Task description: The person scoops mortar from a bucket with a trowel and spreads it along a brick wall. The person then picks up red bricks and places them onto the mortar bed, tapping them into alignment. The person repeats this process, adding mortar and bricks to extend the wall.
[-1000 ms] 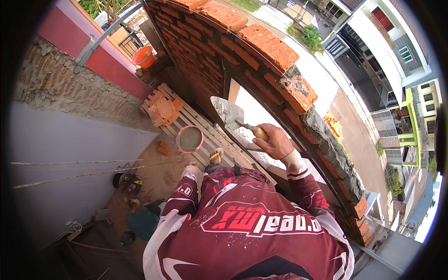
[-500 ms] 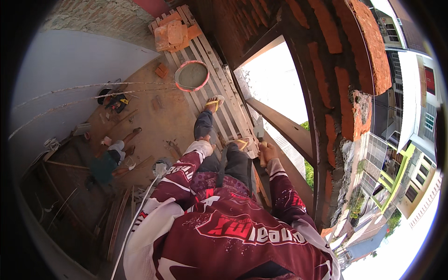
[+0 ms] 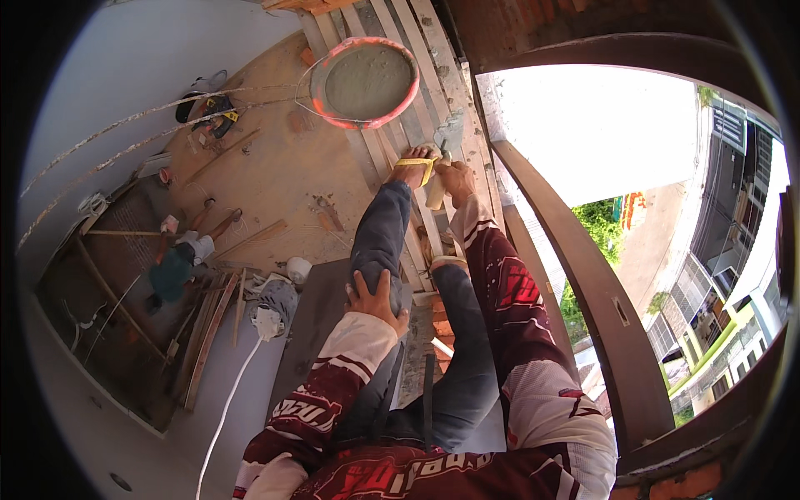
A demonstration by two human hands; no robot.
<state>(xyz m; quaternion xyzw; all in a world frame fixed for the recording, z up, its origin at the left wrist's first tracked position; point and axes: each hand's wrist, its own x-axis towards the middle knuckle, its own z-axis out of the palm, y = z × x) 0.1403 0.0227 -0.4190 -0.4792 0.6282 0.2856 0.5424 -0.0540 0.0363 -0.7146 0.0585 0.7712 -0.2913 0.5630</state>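
While the person leans forward over the plank staging (image 3: 450,71), the right hand (image 3: 456,181) grasps a trowel (image 3: 451,133) by its wooden handle, the fingers wrapped around the grip. The grey, mortar-smeared blade points away from the body, over the boards and just beside the left foot (image 3: 410,171), which wears a sandal with a yellow strap; whether the metal touches the wood cannot be told from where I stand. The left hand (image 3: 377,302) grips no tool: it rests, fingers spread, upon the dark trousers (image 3: 379,233) at the left knee.

Beyond the trowel, slightly to the person's left, an orange-red bucket (image 3: 358,125) stands on the staging, its thin wire handle lowered against the side. Within it lies grey mortar (image 3: 368,81), its surface somewhat uneven. To the person's right, a brown wooden frame (image 3: 604,317) borders a bright opening, through which green foliage (image 3: 593,225) and neighbouring buildings are seen.

Below, to the left, the brown floor (image 3: 292,183) bears scattered pieces of wood and a black-and-yellow object (image 3: 218,115) near the pale wall. A second person (image 3: 173,271), in a teal shirt, is on this lower level, well apart from the staging. A white cord (image 3: 221,417) hangs in the left foreground.
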